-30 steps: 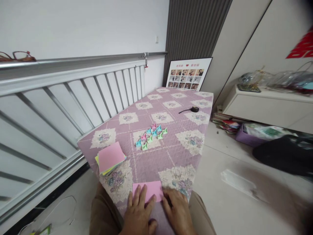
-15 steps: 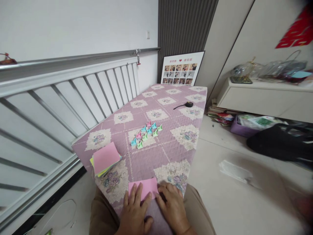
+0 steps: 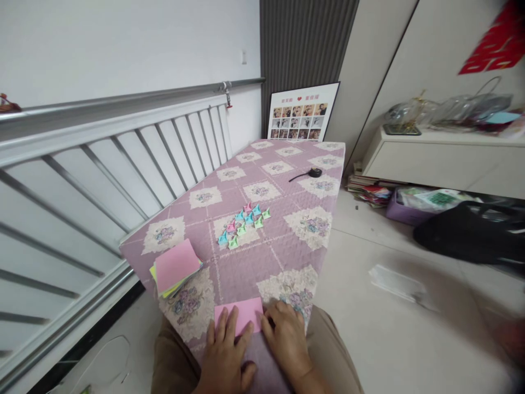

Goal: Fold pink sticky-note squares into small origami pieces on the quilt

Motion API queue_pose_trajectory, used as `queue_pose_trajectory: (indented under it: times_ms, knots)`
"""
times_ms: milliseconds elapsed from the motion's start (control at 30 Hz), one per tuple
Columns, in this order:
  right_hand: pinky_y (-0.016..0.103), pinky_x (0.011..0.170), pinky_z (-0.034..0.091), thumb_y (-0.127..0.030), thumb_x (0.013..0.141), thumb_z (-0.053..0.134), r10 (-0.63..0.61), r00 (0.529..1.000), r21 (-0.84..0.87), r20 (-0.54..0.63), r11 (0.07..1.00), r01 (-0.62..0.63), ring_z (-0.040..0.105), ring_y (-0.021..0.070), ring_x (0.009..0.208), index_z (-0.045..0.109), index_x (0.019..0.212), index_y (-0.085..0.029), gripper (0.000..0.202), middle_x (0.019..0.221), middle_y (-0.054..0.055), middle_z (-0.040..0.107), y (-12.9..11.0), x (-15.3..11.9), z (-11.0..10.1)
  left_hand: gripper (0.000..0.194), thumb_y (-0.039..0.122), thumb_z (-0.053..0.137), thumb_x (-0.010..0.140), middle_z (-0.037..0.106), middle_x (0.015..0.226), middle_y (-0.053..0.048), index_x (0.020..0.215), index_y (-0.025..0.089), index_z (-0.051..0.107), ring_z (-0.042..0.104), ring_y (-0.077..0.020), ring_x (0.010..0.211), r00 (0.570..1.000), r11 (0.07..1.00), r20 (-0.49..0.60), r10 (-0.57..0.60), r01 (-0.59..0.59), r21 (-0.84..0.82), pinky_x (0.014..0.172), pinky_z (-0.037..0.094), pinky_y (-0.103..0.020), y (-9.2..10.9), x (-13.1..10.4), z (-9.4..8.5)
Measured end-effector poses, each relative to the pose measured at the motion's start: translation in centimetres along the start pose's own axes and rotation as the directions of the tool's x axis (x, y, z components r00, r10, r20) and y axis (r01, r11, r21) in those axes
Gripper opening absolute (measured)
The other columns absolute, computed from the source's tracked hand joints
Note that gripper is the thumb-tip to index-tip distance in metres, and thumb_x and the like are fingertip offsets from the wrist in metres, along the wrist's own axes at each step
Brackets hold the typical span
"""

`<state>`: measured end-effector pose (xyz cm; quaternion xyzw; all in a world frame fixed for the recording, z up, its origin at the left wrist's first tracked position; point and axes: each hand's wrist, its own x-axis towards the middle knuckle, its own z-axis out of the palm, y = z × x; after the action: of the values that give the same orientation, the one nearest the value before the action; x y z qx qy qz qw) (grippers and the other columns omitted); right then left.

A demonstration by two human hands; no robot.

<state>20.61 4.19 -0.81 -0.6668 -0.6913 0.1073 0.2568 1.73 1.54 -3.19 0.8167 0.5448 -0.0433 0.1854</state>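
Observation:
A folded sheet of pink paper (image 3: 251, 310) lies at the table's near edge, its longer sides running left to right. My left hand (image 3: 225, 347) rests flat on it with fingers spread, pressing the lower left part. At the paper's right edge, my right hand (image 3: 286, 335) has its fingers curled, with thumb and index finger close together against that edge; the exact grip is partly hidden. Farther up the table sit several small folded paper pieces (image 3: 241, 229) in pink, blue and green. To the left is a stack of coloured paper sheets (image 3: 178, 266), pink on top.
The table (image 3: 241, 273) has a patterned purple cloth and narrows toward me. A black tape measure (image 3: 315, 172) lies toward its far end. A white railing (image 3: 164, 148) runs along the left. On the right floor are a black bag (image 3: 463, 232) and a purple bin (image 3: 400, 210).
My right hand's fingers have curled in more at the paper's right edge. My left hand stays on the paper. The whole view has shifted slightly.

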Motion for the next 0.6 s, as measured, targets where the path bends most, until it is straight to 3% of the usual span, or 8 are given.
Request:
queue_pose_trajectory:
  times_ms: [267,400,500,600]
  knots:
    - [0.033,0.070,0.031,-0.028,0.085,0.056,-0.002,1.000,-0.047,0.016,0.999,0.003,0.055,0.0207,0.079,0.060,0.068,-0.023,0.018,0.076,0.001,0.062,0.1,0.4,0.3,0.079,0.038,0.059,0.075,-0.008,0.155,-0.003,0.144,0.041,0.022,-0.006,-0.0348,0.141,1.000,1.000,0.012,-0.003,0.003,-0.031,0.107,-0.006,-0.060,0.2,0.0,-0.4]
    - [0.035,0.072,0.036,-0.027,0.086,0.052,-0.022,1.000,0.042,-0.011,0.999,0.023,0.057,0.0209,0.079,0.061,0.076,-0.022,0.015,0.078,0.002,0.063,1.0,0.4,0.5,0.078,0.043,0.059,0.076,-0.007,0.155,-0.004,0.144,0.042,0.020,-0.006,-0.0355,0.141,1.000,0.999,-0.012,0.005,-0.006,-0.050,0.106,-0.006,-0.061,0.2,-0.1,-0.4]
    - [0.035,0.075,0.043,-0.026,0.089,0.046,-0.082,0.993,0.154,-0.086,0.984,0.095,0.060,0.0206,0.084,0.061,0.087,-0.021,0.016,0.086,0.004,0.066,1.7,0.2,0.4,0.077,0.046,0.059,0.077,-0.006,0.155,-0.004,0.144,0.041,0.022,-0.004,-0.0365,0.141,0.999,0.998,-0.044,0.013,-0.016,-0.058,0.106,-0.004,-0.063,0.2,-0.1,-0.3]
    - [0.039,0.087,0.045,-0.023,0.090,0.047,-0.248,0.961,0.169,-0.123,0.949,0.267,0.059,0.0216,0.100,0.060,0.106,-0.023,0.021,0.106,0.006,0.066,1.2,-0.3,0.3,0.077,0.048,0.059,0.076,-0.007,0.155,-0.003,0.144,0.039,0.024,-0.003,-0.0372,0.141,0.998,0.997,-0.060,0.024,-0.028,-0.069,0.106,-0.002,-0.064,0.1,-0.1,-0.4]
